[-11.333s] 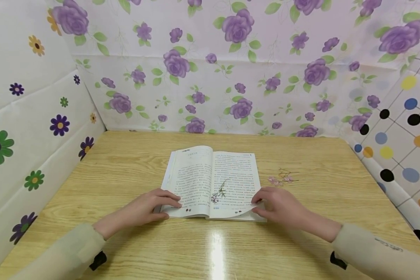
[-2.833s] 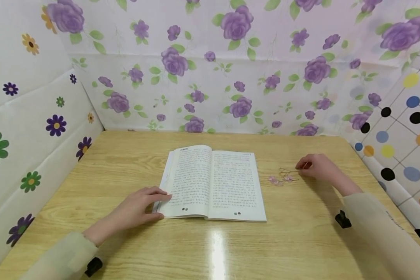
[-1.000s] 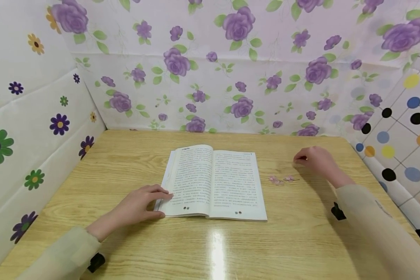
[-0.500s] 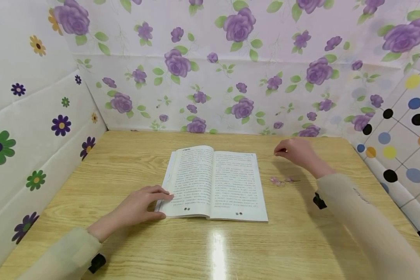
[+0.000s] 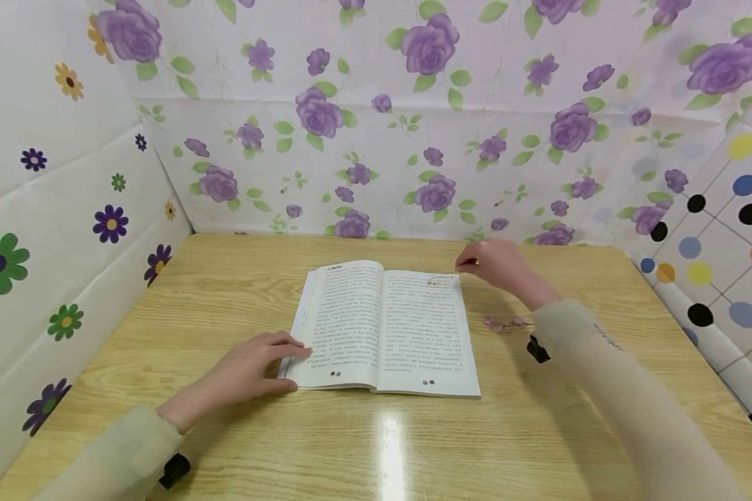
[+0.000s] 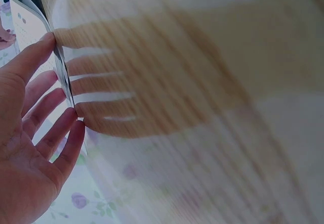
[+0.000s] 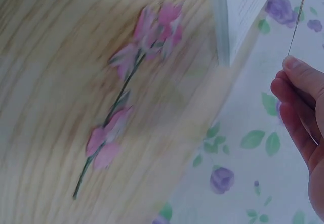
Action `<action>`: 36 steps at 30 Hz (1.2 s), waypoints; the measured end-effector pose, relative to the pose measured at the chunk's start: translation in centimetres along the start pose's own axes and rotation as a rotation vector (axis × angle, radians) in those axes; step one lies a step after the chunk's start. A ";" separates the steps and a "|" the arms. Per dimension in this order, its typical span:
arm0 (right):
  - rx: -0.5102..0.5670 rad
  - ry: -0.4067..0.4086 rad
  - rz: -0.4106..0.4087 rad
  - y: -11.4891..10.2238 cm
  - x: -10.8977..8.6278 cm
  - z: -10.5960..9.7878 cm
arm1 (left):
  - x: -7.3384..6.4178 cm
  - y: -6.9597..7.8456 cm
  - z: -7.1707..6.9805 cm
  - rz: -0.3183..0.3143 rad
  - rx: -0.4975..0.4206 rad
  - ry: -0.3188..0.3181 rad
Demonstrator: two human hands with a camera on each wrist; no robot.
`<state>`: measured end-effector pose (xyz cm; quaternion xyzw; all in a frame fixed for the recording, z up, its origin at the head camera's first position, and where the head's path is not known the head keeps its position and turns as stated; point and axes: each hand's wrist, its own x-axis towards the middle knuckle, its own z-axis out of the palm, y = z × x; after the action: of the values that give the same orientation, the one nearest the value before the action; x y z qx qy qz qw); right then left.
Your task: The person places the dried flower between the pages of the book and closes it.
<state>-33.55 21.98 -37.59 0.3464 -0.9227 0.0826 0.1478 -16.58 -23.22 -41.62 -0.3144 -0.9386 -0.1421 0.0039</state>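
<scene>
An open book (image 5: 423, 334) lies on the table, its printed pages facing up. My left hand (image 5: 251, 369) rests at the lower left of the book, fingertips on the left page and thumb by its bottom corner; the left wrist view shows fairly straight fingers (image 6: 48, 138) along the page edges. Between thumb and forefinger, my right hand (image 5: 498, 268) pinches the thin stem (image 7: 296, 27) of a dried sprig (image 5: 437, 280), whose branching end is over the upper right corner of the right page. A pink flower sprig (image 5: 507, 324) lies right of the book.
The wooden table (image 5: 200, 299) extends around the book. Behind it stands a wall covering with purple roses (image 5: 413, 139). Side walls carry flower prints (image 5: 109, 223) on the left and coloured dots (image 5: 698, 271) on the right.
Earlier, a green-leaved sprig lay on the right page and different pages showed. My right hand has since picked up the dried sprig and carried it left to the book's upper right corner.
</scene>
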 end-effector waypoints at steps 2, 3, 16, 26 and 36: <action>0.002 -0.003 -0.006 -0.5 0.5 0.1 | 0.0 0.0 0.0 -0.002 0.000 0.000; 0.005 -0.005 -0.006 -0.8 0.7 0.2 | -0.1 0.0 0.0 -0.003 0.000 0.000; 0.044 -0.060 -0.058 -3.4 2.7 0.9 | -0.1 0.1 0.2 -0.016 -0.016 -0.011; 0.080 -0.142 -0.130 -4.6 2.7 1.6 | -0.2 0.0 0.3 -0.008 -0.013 0.000; 0.098 -0.255 -0.141 -5.3 2.4 1.9 | -0.1 0.0 0.1 -0.007 -0.005 0.005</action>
<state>-32.13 16.07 -38.37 0.4250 -0.9021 0.0724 0.0180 -16.44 -23.24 -41.74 -0.3106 -0.9394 -0.1451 0.0050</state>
